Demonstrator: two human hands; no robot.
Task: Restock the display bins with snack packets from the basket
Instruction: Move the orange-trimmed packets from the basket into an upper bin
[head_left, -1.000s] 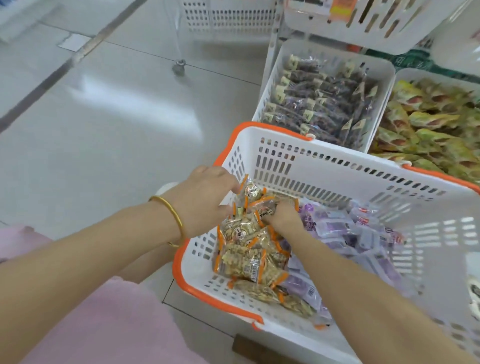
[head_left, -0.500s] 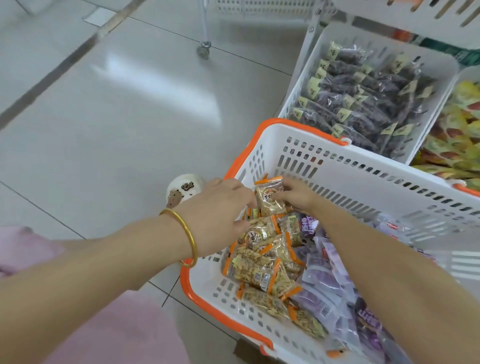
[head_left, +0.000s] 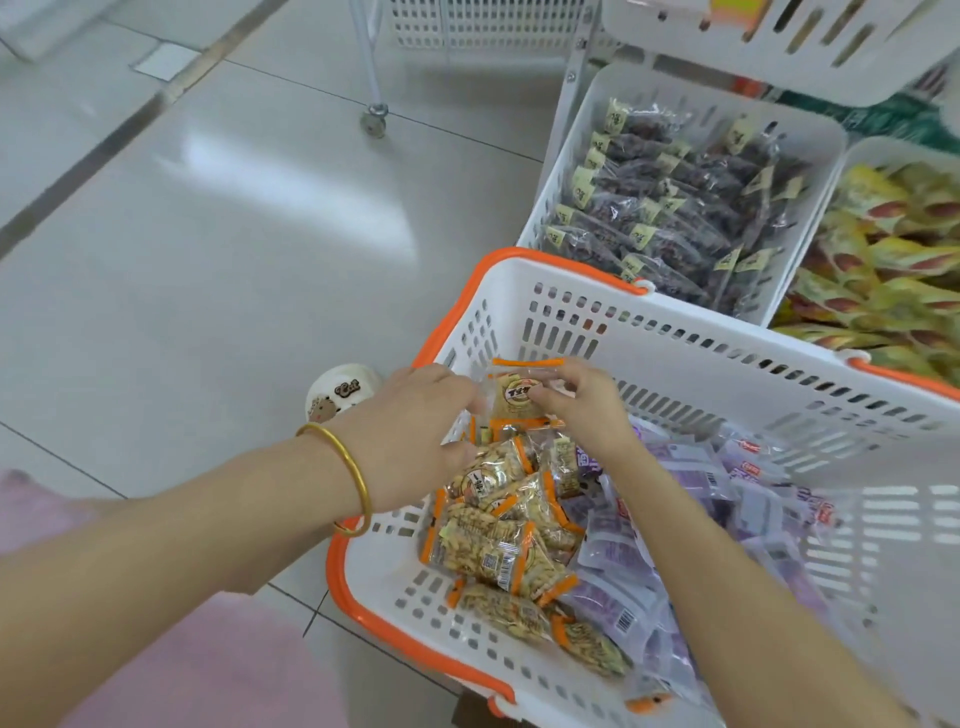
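Packet (head_left: 519, 396) lifted off the pile! Left hand (head_left: 415, 431) and right hand (head_left: 582, 410) pinch it over the basket (head_left: 727, 353); binning comes next.

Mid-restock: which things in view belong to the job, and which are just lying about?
Job: basket, orange packets, purple packets, held packet in left hand and right hand, dark-snack bin, yellow-snack bin.
Lying about: cat-print item, castor, bangle.
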